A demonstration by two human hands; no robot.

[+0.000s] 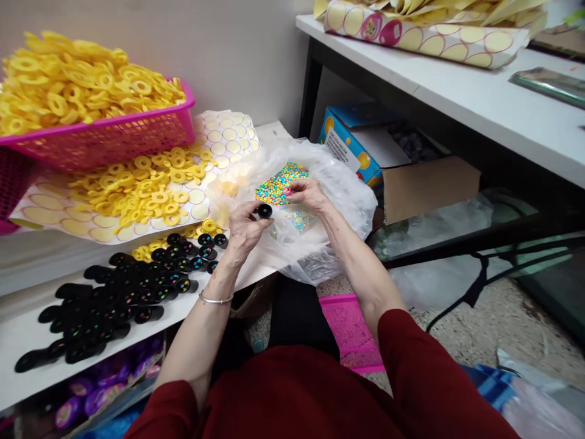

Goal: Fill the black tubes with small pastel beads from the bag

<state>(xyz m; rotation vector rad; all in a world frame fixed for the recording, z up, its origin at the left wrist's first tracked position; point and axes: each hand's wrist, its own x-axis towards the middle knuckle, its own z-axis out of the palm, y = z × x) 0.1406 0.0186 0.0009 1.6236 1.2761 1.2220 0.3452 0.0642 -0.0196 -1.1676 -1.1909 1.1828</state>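
My left hand (244, 228) is closed around a small black round cap piece (264, 211), held upright at the edge of a clear plastic bag (338, 183). My right hand (308, 194) reaches into that bag, fingers pinched over a heap of small multicoloured candy beads (278, 183). What the right fingertips hold is too small to make out. A silver bangle sits on my left wrist.
Several black cap pieces (114, 299) lie in rows on the white shelf (27, 335). Yellow rings (141, 189) are spread on sticker sheets, and more fill a pink basket (105, 137). A cardboard box (411, 177) stands under a white table (479, 103).
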